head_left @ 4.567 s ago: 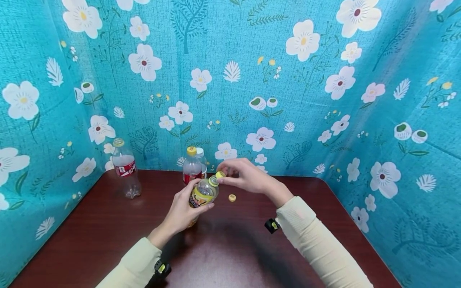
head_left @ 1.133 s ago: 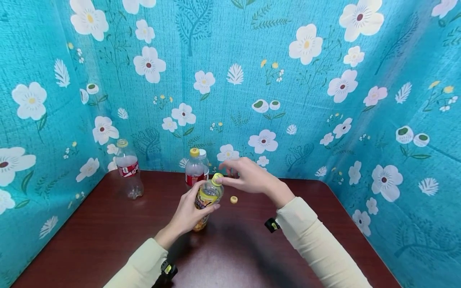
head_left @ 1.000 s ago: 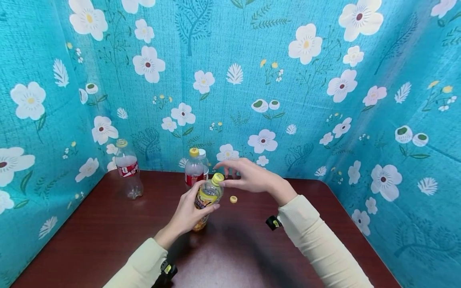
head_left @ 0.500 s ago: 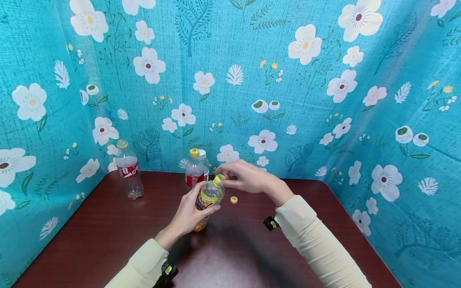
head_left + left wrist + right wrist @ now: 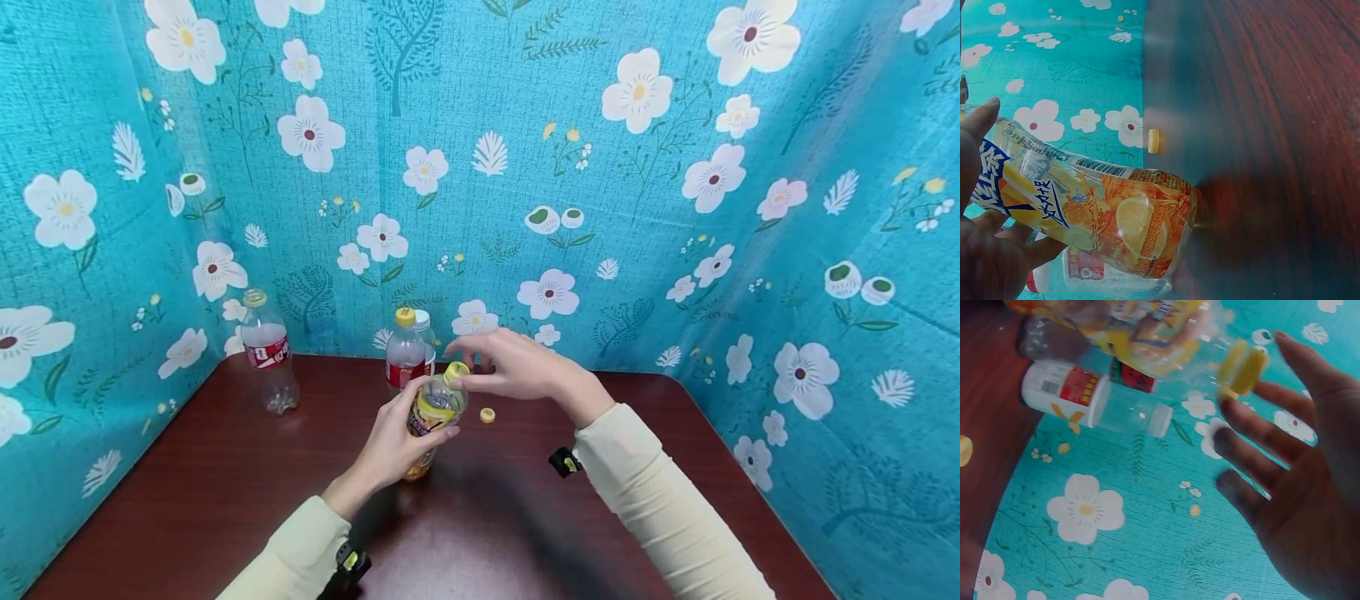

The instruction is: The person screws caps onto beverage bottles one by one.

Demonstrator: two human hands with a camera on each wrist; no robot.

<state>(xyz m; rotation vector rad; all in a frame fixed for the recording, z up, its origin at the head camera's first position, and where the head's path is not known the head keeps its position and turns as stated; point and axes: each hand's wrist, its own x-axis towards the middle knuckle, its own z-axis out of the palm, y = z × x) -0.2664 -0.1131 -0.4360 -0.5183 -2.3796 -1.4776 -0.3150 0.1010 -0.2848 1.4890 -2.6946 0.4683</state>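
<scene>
My left hand (image 5: 390, 437) grips a plastic iced tea bottle (image 5: 437, 412) round its upper body, and the bottle leans to the right. Lemon slices show on its yellow and orange label in the left wrist view. A yellow cap (image 5: 455, 372) sits on the neck. Beside it is my right hand (image 5: 517, 367), fingers spread, with the thumb close to the cap's side. In the right wrist view the cap (image 5: 1250, 372) stands between thumb and fingers without a pinch; light contact cannot be ruled out.
A loose yellow cap (image 5: 487, 415) lies on the dark wooden table (image 5: 300, 475). Behind the held bottle stand a red-labelled bottle (image 5: 405, 354) with a yellow cap and a white-capped bottle (image 5: 1094, 400). Another red-labelled bottle (image 5: 267, 354) stands far left. Floral cloth (image 5: 480, 167) surrounds the table.
Several seconds ago the yellow cap was held off the neck; now it sits on it. Since half a second ago my right fingers have spread from the cap. My left hand keeps its grip.
</scene>
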